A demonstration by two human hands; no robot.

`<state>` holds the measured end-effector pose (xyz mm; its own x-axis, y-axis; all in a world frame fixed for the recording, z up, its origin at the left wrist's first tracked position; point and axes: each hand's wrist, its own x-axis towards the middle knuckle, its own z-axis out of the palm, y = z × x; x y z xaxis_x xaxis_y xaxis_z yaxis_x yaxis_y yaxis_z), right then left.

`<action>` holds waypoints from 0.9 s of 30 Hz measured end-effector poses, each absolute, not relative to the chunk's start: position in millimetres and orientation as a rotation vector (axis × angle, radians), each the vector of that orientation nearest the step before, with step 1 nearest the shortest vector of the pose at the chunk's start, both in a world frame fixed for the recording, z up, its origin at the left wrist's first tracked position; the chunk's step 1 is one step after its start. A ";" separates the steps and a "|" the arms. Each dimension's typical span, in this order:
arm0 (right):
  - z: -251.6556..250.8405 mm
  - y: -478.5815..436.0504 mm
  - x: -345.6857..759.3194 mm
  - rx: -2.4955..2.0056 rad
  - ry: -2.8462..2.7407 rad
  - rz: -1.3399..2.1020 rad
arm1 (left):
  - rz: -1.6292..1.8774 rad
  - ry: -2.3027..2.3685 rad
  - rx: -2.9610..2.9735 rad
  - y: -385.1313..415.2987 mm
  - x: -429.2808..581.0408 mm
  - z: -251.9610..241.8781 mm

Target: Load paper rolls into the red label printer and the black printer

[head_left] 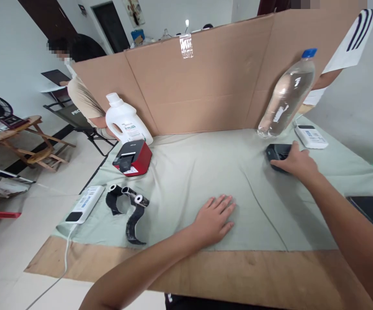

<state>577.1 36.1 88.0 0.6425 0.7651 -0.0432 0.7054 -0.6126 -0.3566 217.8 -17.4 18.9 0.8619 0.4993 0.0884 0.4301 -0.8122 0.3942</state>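
Note:
My left hand (pixel 214 218) lies flat on the pale green cloth (pixel 193 172), fingers stretched out, holding nothing. Over at the right, my right hand (pixel 298 162) grips a small black boxy device (pixel 278 153) from its near right side; the palm hides part of it, and its exact kind does not show. Behind that device leans a large clear plastic bottle (pixel 286 99) with a blue cap. A white power strip (pixel 311 137) lies just beyond my right fingers. To the left sits a red and black label printer (pixel 133 158), with curled black strips on small rolls (pixel 135 211) nearer me.
A cardboard panel (pixel 202 94) stands along the table's back. A white jug (pixel 128 122) is at the back left, another power strip (pixel 85 204) at the left edge. A dark phone (pixel 372 215) lies at right. Two people are beyond the panel.

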 end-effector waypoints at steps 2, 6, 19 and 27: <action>97.4 36.5 542.4 -2.505 -1.257 0.312 | 0.240 0.704 2.725 -21.8 217.4 9.7; 104.5 49.7 463.1 -2.345 -1.532 0.415 | 0.257 0.716 2.741 -29.2 213.0 4.8; 102.4 81.2 326.4 -2.344 -1.866 0.592 | 0.660 0.690 2.457 -27.9 197.4 23.2; 61.4 119.2 399.9 -1.735 -1.893 0.471 | 0.989 1.316 1.720 57.1 180.7 52.6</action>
<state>399.9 119.2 61.4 -0.0398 0.9888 0.1435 0.8063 0.1166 -0.5799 180.7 57.1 52.6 0.1759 0.9749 0.1368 0.4020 -0.1980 0.8940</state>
